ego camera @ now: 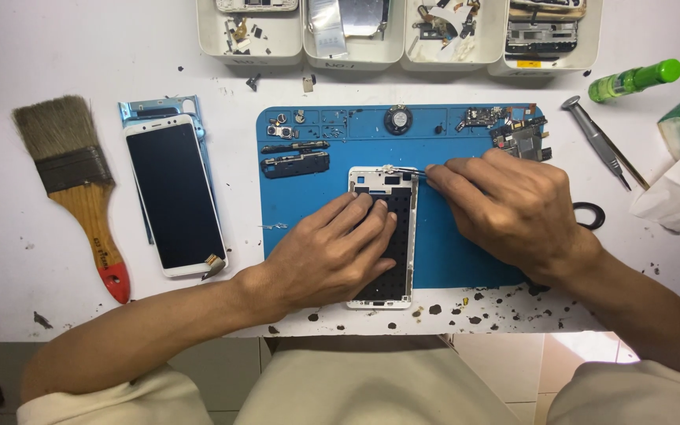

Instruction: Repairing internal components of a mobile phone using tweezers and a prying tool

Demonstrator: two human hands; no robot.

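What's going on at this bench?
A person is working on an opened white phone frame lying on a blue work mat. The left hand lies flat on the frame, pinning it. The right hand holds fine tweezers with their tips at the frame's top edge. Small removed parts sit along the mat's top. A detached phone screen and a paintbrush lie to the left.

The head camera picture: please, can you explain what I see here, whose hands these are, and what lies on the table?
One camera sits on a person's head and looks down at their own bare hands. The left hand presses on an opened phone frame lying on a blue mat. The right hand holds thin tweezers at the frame's top edge. Beside the mat lie a phone screen, a paintbrush and a green bottle. White trays of small parts stand behind.
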